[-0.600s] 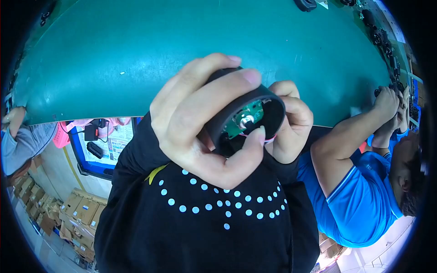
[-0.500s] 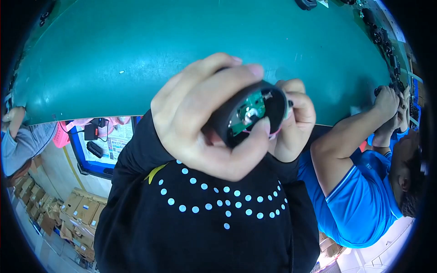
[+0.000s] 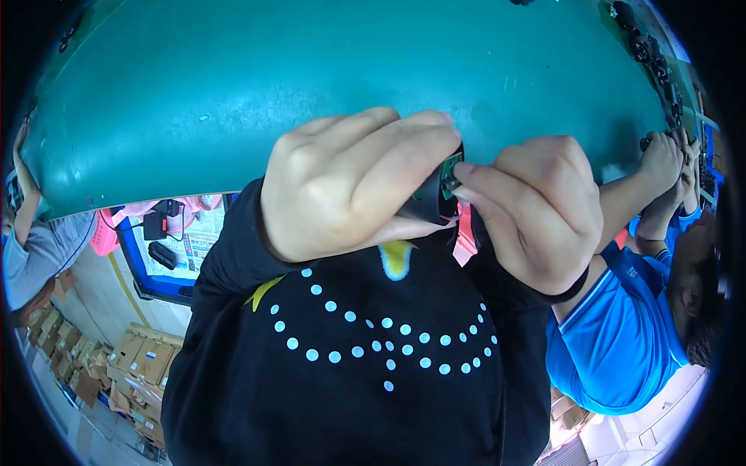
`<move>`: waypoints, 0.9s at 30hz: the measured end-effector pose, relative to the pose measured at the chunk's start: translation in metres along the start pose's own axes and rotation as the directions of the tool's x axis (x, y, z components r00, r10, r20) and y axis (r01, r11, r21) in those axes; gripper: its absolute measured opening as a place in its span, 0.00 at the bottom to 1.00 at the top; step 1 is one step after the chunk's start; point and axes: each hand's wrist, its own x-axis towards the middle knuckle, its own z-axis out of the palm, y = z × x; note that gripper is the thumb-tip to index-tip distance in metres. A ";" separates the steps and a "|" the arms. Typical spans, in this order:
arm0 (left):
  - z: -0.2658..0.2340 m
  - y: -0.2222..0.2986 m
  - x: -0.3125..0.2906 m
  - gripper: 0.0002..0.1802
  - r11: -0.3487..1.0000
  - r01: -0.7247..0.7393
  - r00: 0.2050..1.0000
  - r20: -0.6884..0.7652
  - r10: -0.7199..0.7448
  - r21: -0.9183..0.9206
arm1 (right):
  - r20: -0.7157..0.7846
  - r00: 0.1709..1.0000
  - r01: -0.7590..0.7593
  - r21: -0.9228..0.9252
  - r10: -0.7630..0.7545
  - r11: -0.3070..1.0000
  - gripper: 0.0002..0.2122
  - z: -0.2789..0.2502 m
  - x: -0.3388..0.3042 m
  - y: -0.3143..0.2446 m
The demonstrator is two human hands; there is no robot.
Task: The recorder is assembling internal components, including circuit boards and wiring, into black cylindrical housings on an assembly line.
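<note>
My left hand (image 3: 342, 182) is wrapped round a black rounded plastic housing (image 3: 423, 203), held in front of my chest above the table edge. Its open side is turned to the right, and a green circuit board (image 3: 448, 177) shows inside. At that opening my right hand (image 3: 544, 206) is closed, with thumb and forefinger pinched together against the board. Whatever those fingertips hold is hidden. Most of the housing lies behind my left fingers.
A green tabletop (image 3: 311, 78) spreads beyond my hands. To the right, a person in a blue shirt (image 3: 629, 326) works beside a row of black parts (image 3: 653, 58). Another person's arm (image 3: 27, 179) is at far left. Below the edge stands a blue-framed tray (image 3: 159, 283) with black devices.
The housing has turned so its opening faces right, showing less of the board. My right hand has come from behind the housing to its open side and pinches there.
</note>
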 end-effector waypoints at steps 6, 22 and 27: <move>0.002 0.002 0.002 0.22 1.000 0.003 1.000 0.010 -0.003 -0.004 | 0.024 0.998 -0.069 0.165 0.066 0.984 0.06 0.008 0.002 -0.002; -0.030 0.029 0.016 0.23 0.821 0.464 0.885 0.220 -0.411 -0.333 | 0.042 0.894 -0.410 0.478 0.446 0.777 0.08 0.001 0.006 -0.021; -0.027 0.022 0.011 0.28 0.909 0.235 0.966 -0.019 -0.257 -0.344 | -0.048 0.989 -0.105 0.426 0.139 0.899 0.14 -0.005 -0.002 -0.013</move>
